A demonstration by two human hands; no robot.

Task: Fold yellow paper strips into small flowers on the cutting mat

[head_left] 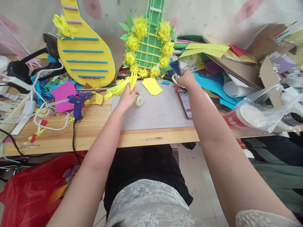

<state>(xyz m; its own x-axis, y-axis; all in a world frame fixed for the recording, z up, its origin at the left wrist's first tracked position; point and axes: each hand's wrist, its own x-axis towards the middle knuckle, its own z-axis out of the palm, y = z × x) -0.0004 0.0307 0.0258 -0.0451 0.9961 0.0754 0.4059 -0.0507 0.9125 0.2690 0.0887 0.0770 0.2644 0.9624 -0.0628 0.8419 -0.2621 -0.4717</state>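
My left hand is closed around a bundle of folded yellow paper, which points up from the fingers. Just right of that hand, a small roll of tape stands on the grey cutting mat. Farther back on the mat lies a stack of yellow paper squares. My right hand is closed on the white-handled scissors at the mat's back right; its fingertips are partly hidden. Below that wrist lies a phone with its screen lit.
A yellow lute-shaped cutout and a green one ringed with yellow paper flowers lean at the back. A blue glue gun with its cord stands left. Cardboard and coloured paper pile up right, beside a bagged cup.
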